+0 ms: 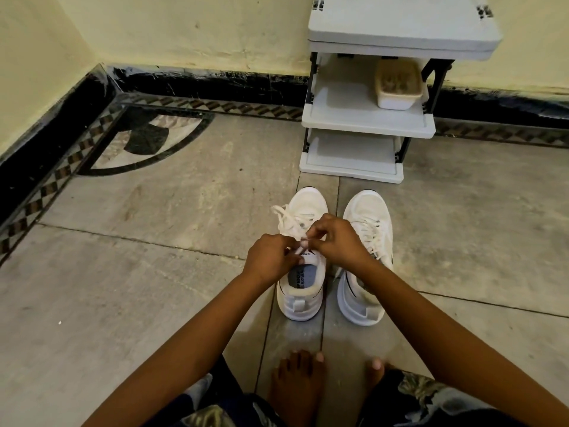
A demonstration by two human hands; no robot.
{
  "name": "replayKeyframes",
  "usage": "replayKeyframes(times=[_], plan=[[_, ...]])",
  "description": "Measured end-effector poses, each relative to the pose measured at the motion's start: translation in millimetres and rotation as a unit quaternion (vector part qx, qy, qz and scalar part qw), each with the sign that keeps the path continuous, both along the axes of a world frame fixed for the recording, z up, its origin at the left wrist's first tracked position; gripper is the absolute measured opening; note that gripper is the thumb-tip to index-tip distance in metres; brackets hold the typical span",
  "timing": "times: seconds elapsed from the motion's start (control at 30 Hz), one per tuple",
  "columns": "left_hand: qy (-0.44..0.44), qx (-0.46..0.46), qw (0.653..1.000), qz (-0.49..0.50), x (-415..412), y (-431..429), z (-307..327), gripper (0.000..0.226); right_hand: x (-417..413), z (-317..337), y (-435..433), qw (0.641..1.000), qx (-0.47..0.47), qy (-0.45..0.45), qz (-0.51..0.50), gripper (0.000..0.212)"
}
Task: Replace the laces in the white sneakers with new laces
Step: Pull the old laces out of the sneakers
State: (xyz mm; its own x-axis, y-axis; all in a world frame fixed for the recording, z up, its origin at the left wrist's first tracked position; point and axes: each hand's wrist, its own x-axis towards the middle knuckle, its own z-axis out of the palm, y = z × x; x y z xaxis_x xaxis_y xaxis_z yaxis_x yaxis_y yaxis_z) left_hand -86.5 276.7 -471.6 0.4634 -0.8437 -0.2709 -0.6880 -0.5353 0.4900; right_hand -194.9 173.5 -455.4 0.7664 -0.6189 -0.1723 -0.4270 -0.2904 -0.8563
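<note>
Both sneakers stand side by side on the floor (154, 272) just below the middle of the frame, toes pointing up toward the rack (366, 121). I work over the left sneaker (301, 300), whose heel and grey insole face me. My left grip (271, 260) hovers over its tongue, fingers curled and pinching the lace (288, 217). My right grip (340, 241) meets it from the right, fingertips also nipping the same lace. The two grips nearly touch above the tongue. The rest of that lace lies in loose white loops over the upper left side of this sneaker, spilling toward its toe.

The right sneaker (368, 211) sits just beside it with a narrow gap between them. Its lacing (371, 234) is crossed up the front, and my right forearm passes over its heel end.

The rack is white with black side struts and stands against the yellowish wall (184, 26) at upper right. A pale tub (398, 87) rests on its middle shelf, and I cannot tell what it holds.

My bare feet (298, 383) show at the bottom edge, near the sneakers' heels. The floor is grey tile, with a dark patterned border along the wall at upper left.
</note>
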Motion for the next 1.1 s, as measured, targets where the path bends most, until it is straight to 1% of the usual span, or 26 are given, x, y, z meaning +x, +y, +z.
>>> replayKeyframes(times=[0.03,0.07,0.1,0.17,0.23,0.27,0.3,0.33,0.37,0.4,0.43,0.47,0.5,0.57,0.63,0.7,0.73,0.77,0.8,0.83,0.87,0.93,1.0,1.07,1.1], plan=[[-0.006,0.007,1.0,-0.004,-1,-1,0,0.031,0,6,3,0.992,0.107,-0.067,-0.023,0.006],[-0.016,0.017,1.0,-0.009,-2,-2,1,0.031,3,11,6,0.976,0.181,-0.118,-0.039,0.01],[-0.027,0.024,0.999,-0.012,-3,-3,1,0.03,8,15,8,0.966,0.212,-0.142,-0.046,0.013],[-0.029,0.028,0.999,-0.012,-3,-3,0,0.03,17,25,8,0.963,0.207,-0.155,-0.073,0.012],[-0.016,0.02,1.0,-0.005,-2,-1,1,0.033,20,30,0,0.958,0.187,-0.166,-0.143,0.005],[-0.016,0.014,1.0,-0.005,-1,0,2,0.032,17,28,-7,0.959,0.167,-0.149,-0.173,0.018],[-0.02,0.008,1.0,-0.006,-1,1,1,0.029,12,24,-13,0.97,0.129,-0.095,-0.182,0.034],[-0.026,0.003,1.0,-0.007,0,1,2,0.025,6,19,-17,0.983,0.076,-0.02,-0.165,0.051],[-0.029,-0.002,1.0,-0.007,0,2,2,0.022,0,12,-17,0.991,0.029,0.045,-0.124,0.066],[-0.03,-0.005,1.0,-0.007,0,2,3,0.021,-4,6,-13,0.993,-0.003,0.092,-0.069,0.079],[-0.027,-0.006,1.0,-0.005,0,1,4,0.021,-7,-1,-8,0.992,-0.022,0.123,-0.016,0.091],[-0.023,-0.008,1.0,-0.004,1,0,4,0.021,-10,-8,-2,0.989,-0.036,0.144,0.023,0.095],[-0.025,-0.008,1.0,-0.002,2,-1,5,0.021,-12,-13,2,0.985,-0.057,0.156,0.045,0.093],[-0.038,-0.007,0.999,0.002,3,-2,8,0.021,-16,-19,4,0.98,-0.107,0.16,0.054,0.08],[-0.029,-0.007,0.999,0.014,7,-1,9,0.021,-17,-18,4,0.979,-0.12,0.15,0.064,0.072],[0.022,-0.018,0.998,0.052,15,1,8,0.016,-17,-18,6,0.982,-0.113,0.128,0.082,0.068],[0.068,-0.026,0.994,0.083,18,2,8,0.016,-17,-19,6,0.98,-0.12,0.126,0.094,0.064],[0.107,-0.035,0.988,0.109,20,3,8,0.019,-17,-20,7,0.977,-0.133,0.133,0.103,0.06],[0.126,-0.044,0.984,0.121,19,4,8,0.024,-18,-22,7,0.973,-0.146,0.141,0.106,0.056],[0.116,-0.047,0.986,0.112,17,3,9,0.03,-19,-23,6,0.971,-0.155,0.15,0.102,0.052],[0.083,-0.048,0.992,0.084,14,2,8,0.036,-19,-24,6,0.969,-0.16,0.161,0.096,0.05],[-0.007,-0.047,0.999,0.003,8,2,6,0.043,-20,-28,10,0.962,-0.178,0.189,0.085,0.049],[-0.07,-0.028,0.996,-0.051,4,1,5,0.046,-21,-34,17,0.939,-0.248,0.224,0.078,0.053],[-0.11,-0.002,0.992,-0.068,1,-2,4,0.048,-22,-39,23,0.913,-0.321,0.233,0.093,0.057],[-0.127,0.011,0.989,-0.073,0,-4,4,0.048,-22,-41,24,0.91,-0.33,0.229,0.104,0.058]])
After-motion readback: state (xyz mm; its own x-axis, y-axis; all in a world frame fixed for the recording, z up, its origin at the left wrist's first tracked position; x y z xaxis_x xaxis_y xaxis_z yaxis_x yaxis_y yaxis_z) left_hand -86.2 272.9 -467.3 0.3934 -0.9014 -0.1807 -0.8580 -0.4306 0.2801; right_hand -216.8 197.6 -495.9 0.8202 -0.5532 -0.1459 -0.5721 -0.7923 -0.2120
